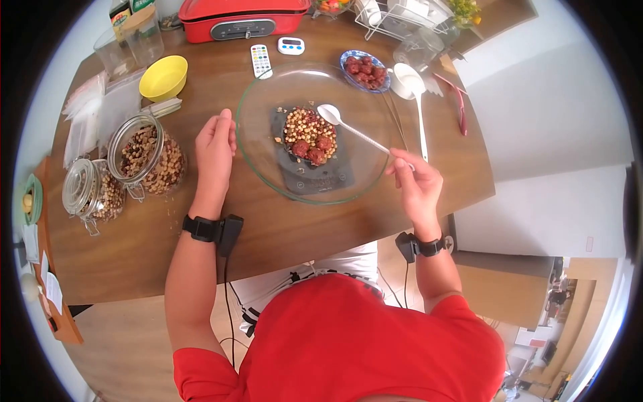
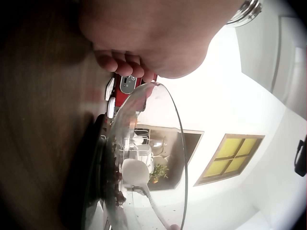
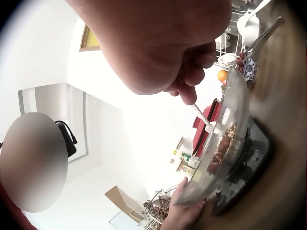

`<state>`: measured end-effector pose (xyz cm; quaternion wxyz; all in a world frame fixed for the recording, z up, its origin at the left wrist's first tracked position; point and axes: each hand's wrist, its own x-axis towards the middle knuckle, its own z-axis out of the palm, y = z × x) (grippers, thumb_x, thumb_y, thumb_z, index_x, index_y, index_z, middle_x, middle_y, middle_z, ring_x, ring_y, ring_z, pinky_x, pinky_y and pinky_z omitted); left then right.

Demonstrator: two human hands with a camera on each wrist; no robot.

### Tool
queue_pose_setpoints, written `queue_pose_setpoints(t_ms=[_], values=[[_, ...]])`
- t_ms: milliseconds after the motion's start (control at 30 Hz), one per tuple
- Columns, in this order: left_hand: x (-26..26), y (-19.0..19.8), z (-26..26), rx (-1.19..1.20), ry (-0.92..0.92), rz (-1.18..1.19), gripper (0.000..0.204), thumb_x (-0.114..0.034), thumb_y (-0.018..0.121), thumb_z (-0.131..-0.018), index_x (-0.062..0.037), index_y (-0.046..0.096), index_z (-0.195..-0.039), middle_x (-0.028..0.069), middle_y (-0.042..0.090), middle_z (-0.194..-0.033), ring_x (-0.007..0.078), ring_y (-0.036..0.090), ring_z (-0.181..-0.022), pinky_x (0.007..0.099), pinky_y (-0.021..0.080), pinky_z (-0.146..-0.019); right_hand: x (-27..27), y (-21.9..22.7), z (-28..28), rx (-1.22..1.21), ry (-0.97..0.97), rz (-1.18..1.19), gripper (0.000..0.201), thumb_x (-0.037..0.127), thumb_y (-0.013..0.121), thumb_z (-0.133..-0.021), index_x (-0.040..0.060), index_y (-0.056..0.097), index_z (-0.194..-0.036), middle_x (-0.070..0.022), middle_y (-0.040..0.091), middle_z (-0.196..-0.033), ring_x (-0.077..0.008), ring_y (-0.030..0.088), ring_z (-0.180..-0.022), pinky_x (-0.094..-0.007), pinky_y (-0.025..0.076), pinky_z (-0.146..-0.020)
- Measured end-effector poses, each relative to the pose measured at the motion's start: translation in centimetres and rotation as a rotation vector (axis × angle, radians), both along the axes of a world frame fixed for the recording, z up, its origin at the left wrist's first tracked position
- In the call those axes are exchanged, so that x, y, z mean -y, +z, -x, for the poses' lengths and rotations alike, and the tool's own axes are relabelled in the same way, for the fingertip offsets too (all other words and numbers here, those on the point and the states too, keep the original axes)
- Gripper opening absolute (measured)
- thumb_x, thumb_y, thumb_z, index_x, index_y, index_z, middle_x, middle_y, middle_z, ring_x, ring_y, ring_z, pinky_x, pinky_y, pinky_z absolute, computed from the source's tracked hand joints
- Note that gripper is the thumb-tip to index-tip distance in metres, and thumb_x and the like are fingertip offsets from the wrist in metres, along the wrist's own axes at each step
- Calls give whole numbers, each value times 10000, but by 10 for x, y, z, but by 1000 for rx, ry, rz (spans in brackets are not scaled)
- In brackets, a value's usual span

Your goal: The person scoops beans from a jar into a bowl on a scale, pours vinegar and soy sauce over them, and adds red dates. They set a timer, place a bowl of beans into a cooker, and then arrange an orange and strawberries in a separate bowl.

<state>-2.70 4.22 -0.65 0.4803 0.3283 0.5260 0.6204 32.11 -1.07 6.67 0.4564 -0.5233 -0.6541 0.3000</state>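
A large clear glass bowl (image 1: 249, 157) stands on a black kitchen scale (image 1: 315, 181). Inside it lie mixed beans and grains (image 1: 305, 124) with several dark red dates (image 1: 316, 155) on top. My right hand (image 1: 416, 187) pinches the handle of a white spoon (image 1: 329, 114), whose head is over the bowl's contents. Beside the bowl's left rim is my left hand (image 1: 216, 147), its fingers loosely bent and holding nothing. In the left wrist view the curled fingers (image 2: 122, 67) show close to the glass rim.
Two glass jars of beans and nuts (image 1: 157, 164) (image 1: 107, 194) stand left, near a yellow bowl (image 1: 163, 78). Behind are a red cooker (image 1: 201, 13), a remote (image 1: 260, 60) and a timer (image 1: 291, 45). A blue-patterned plate of dates (image 1: 365, 70) and a white ladle (image 1: 421, 127) lie right.
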Motion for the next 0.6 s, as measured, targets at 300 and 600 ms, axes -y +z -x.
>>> queue_pose_setpoints(t_ms=[300, 600], values=[[0, -2, 2, -8, -6, -1, 361, -376, 577, -1057, -97, 595, -829, -54, 484, -706, 51, 453, -607, 215, 358, -547, -27, -8, 2, -21, -69, 86, 229, 135, 653, -1017, 7, 734, -1189, -1, 721, -829, -17, 494, -607, -194, 415, -541], [-1, -3, 1, -8, -11, -6, 366, -378, 575, -1059, -102, 587, -819, -57, 476, -701, 50, 450, -606, 214, 357, -547, -22, 7, 9, 69, 48, 127, 223, 101, 665, -1007, 6, 742, -1194, -23, 731, -858, -68, 637, -810, -232, 490, -714]])
